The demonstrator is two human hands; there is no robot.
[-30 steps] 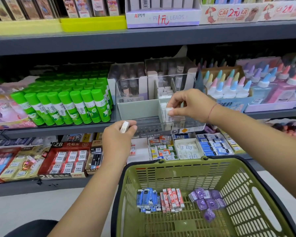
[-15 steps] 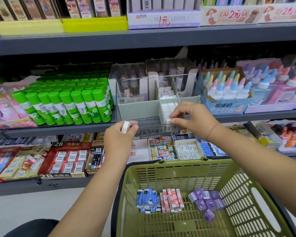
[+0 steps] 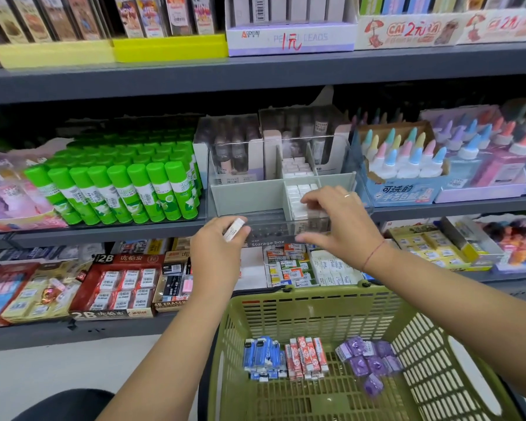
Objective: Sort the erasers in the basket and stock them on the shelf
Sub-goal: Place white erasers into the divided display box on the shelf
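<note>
- Left hand (image 3: 217,253) pinches a white eraser (image 3: 234,229) at the front-left rim of the storage box (image 3: 246,197);
- Right hand (image 3: 337,221) reaches over the box's clear front wall, fingertips on the stocked erasers (image 3: 301,197); I cannot tell whether it grips one;
- Below the box, the basket (image 3: 316,294) holds wrapped erasers (image 3: 305,358); glue sticks (image 3: 119,189) stand left of the box.

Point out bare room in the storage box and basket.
Box: the left compartment is bare, between its left wall and the divider. The right one is crowded with white erasers under the right hand. Basket: bare floor between the near rim and the blue erasers, red erasers and purple erasers; that row is crowded.
</note>
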